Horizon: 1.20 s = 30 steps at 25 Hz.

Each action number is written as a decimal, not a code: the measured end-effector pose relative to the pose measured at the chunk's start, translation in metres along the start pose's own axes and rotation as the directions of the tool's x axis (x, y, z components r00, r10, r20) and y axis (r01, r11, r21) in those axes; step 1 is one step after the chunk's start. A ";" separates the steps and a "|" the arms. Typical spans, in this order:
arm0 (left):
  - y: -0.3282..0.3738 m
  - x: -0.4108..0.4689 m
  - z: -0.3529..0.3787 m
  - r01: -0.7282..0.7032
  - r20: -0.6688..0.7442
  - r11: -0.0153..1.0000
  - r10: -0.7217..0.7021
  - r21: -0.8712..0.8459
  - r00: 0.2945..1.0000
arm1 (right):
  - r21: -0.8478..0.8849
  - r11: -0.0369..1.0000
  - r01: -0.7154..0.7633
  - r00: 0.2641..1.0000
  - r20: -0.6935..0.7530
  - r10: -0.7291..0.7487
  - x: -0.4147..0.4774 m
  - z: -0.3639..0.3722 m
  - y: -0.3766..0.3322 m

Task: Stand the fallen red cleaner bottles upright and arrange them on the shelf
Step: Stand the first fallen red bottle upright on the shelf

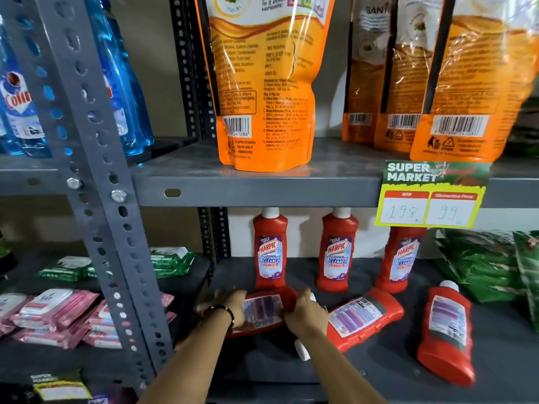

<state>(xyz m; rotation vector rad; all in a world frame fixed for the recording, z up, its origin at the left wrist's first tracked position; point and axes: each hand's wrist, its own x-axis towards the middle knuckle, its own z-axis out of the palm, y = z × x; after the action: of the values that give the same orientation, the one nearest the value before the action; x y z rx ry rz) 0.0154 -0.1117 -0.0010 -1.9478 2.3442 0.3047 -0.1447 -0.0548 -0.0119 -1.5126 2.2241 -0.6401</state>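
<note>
Three red cleaner bottles stand upright at the back of the lower shelf point(379, 371): the left one point(270, 249), the middle one point(338, 252), the right one point(401, 258) partly behind a price tag. Three more lie flat in front. My left hand point(233, 307) and my right hand point(306, 313) grip the leftmost fallen bottle point(264, 309), one at each end. A second fallen bottle point(361, 316) lies to the right, its white cap point(302, 349) toward me. A third fallen bottle point(449, 333) lies at the far right, cap pointing back.
A grey slotted upright post point(96, 182) stands left of my arms. Green packets point(481, 263) sit at the right of the lower shelf. Orange refill pouches point(262, 83) fill the shelf above. A yellow price tag point(428, 196) hangs from its edge. Pink wipe packs point(58, 313) lie at left.
</note>
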 end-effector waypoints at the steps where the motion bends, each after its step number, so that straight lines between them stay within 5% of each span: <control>1: 0.000 -0.002 0.003 0.032 -0.046 0.999 -0.032 -0.017 0.998 | 0.049 0.999 -0.005 1.000 -0.001 0.006 -0.002 -0.002 0.001; 4: 0.001 -0.002 0.008 0.114 -0.116 0.958 -0.149 -0.264 0.982 | 0.245 0.969 -0.004 0.998 -0.061 0.020 -0.007 -0.010 -0.001; 6: 0.005 -0.002 0.006 0.054 -0.180 0.849 -0.173 -0.526 0.968 | 0.513 0.858 0.028 0.988 -0.142 0.052 -0.006 -0.021 -0.007; 9: 0.028 -0.011 0.002 -0.083 -0.236 0.568 -0.202 -0.819 0.950 | 0.831 0.530 0.167 0.977 -0.212 0.024 0.001 -0.045 -0.021; 11: 0.039 -0.010 0.007 -0.151 -0.227 0.347 -0.190 -0.926 0.955 | 0.828 0.504 0.247 0.969 -0.215 -0.122 0.005 -0.064 -0.031; 14: 0.046 -0.003 0.019 -0.212 -0.286 0.438 -0.109 -0.874 0.952 | 0.609 0.689 0.394 0.917 -0.211 -0.338 0.006 -0.083 -0.040; 22: 0.042 -0.007 0.012 -0.254 -0.309 0.379 -0.089 -0.890 0.947 | 0.600 0.697 0.393 0.919 -0.226 -0.324 0.012 -0.075 -0.023; 26: 0.050 -0.034 0.007 -0.120 -0.460 0.772 -0.239 -0.624 0.855 | 0.583 0.706 0.402 0.910 -0.342 -0.236 -0.002 -0.061 -0.027; 28: 0.052 -0.045 0.010 -0.018 -0.500 0.925 -0.188 -0.379 0.845 | 0.677 0.626 0.388 0.919 -0.232 -0.318 -0.012 -0.054 -0.032; 30: 0.048 -0.048 0.013 -0.064 -0.478 0.978 -0.039 -0.197 0.877 | 0.734 0.586 0.344 0.918 -0.132 -0.374 -0.015 -0.051 -0.037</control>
<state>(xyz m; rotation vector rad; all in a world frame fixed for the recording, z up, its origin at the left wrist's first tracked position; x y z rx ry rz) -0.0238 -0.0542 0.0000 -2.3332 2.7162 0.0657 -0.1384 -0.0446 0.0520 -1.4620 1.2899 -1.4291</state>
